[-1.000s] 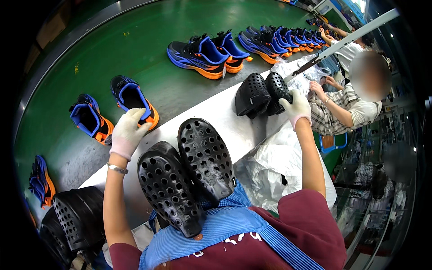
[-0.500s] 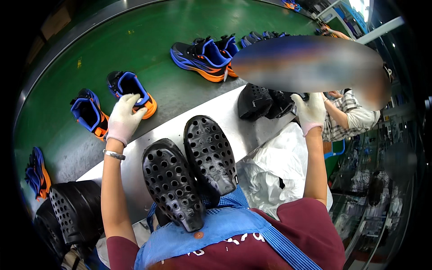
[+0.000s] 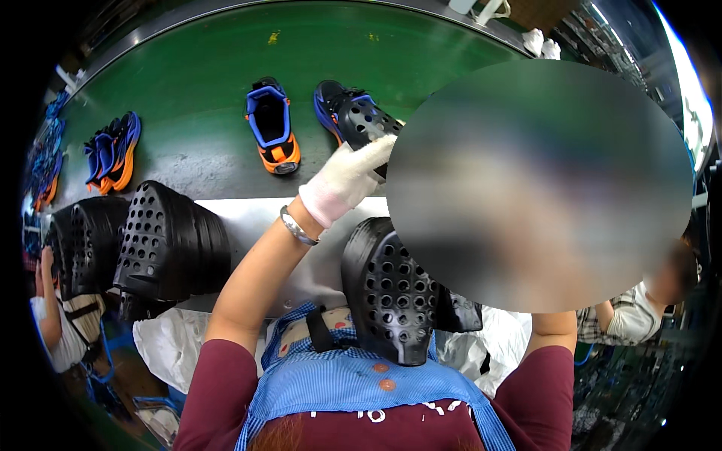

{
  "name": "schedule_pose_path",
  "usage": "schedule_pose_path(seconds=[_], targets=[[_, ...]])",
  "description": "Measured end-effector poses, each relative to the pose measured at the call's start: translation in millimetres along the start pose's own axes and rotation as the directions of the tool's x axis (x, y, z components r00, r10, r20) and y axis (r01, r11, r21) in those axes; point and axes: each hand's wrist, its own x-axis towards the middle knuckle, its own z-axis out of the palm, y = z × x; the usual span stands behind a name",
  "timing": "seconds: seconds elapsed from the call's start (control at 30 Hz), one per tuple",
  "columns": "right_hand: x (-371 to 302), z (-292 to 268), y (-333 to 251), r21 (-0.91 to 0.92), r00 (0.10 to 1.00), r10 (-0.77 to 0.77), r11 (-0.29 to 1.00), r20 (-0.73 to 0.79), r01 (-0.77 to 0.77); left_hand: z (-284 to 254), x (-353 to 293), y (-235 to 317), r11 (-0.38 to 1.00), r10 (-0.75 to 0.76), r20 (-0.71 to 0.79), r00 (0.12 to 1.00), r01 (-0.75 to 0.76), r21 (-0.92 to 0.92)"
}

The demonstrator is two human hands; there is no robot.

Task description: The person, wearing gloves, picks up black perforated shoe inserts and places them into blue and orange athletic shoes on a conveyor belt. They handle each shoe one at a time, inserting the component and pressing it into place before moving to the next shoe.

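Note:
My left hand [image 3: 342,184], in a white glove with a bracelet at the wrist, reaches forward over the silver ledge. Its fingers are closed on a black perforated shoe-shaped piece [image 3: 365,122]. That piece overlaps a black and blue sneaker [image 3: 326,105] with orange trim. Left of it stands a matching sneaker [image 3: 279,155], heel toward me. A large blurred patch covers my right hand and whatever it touches; only part of the right forearm shows. Against my apron leans another black perforated piece [image 3: 395,304], with part of a further one [image 3: 457,312] beside it.
Stacked black perforated pieces [image 3: 147,252] stand on the left, beside the silver ledge [image 3: 256,225]. Farther left are more sneakers [image 3: 113,154] on the green belt [image 3: 188,75]. White plastic bags [image 3: 177,342] hang below the ledge. One person is at each side.
My view has turned right. My left hand has gone from beside the sneakers to holding a black perforated piece at one. The pair of pieces against my apron has shifted. My right hand is now hidden.

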Motion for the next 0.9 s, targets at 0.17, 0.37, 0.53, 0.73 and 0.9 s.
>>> schedule_pose_path(seconds=[0.17, 0.37, 0.53, 0.73, 0.9], targets=[[16.1, 16.4, 2.4, -0.059, 0.978, 0.137, 0.990, 0.161, -0.129, -13.9, 1.4, -17.2, 0.994, 0.029, -0.152, 0.988, -0.045, -0.099], [39.4, 21.0, 19.5, -0.099, 0.922, 0.296, 0.955, 0.251, -0.280, -36.7, 4.1, -18.7, 0.672, 0.176, -0.267, 0.947, 0.082, 0.736], [87.7, 22.2, 26.9, -0.207, 0.857, 0.360, 0.930, 0.369, -0.302, -61.2, 4.9, -43.7, 0.095, 0.477, -0.100, 0.873, 0.062, 0.994], [149.3, 36.7, 7.5, -0.395, 0.805, 0.390, 0.894, 0.448, -0.213, -69.5, 19.2, -43.6, 0.057, 0.359, -0.162, 0.919, 0.152, 0.987], [178.2, 103.5, 8.8, -0.485, 0.813, 0.383, 0.863, 0.438, -0.145, -82.5, 29.6, -50.1, -0.017, 0.299, -0.236, 0.925, 0.252, 0.968]])
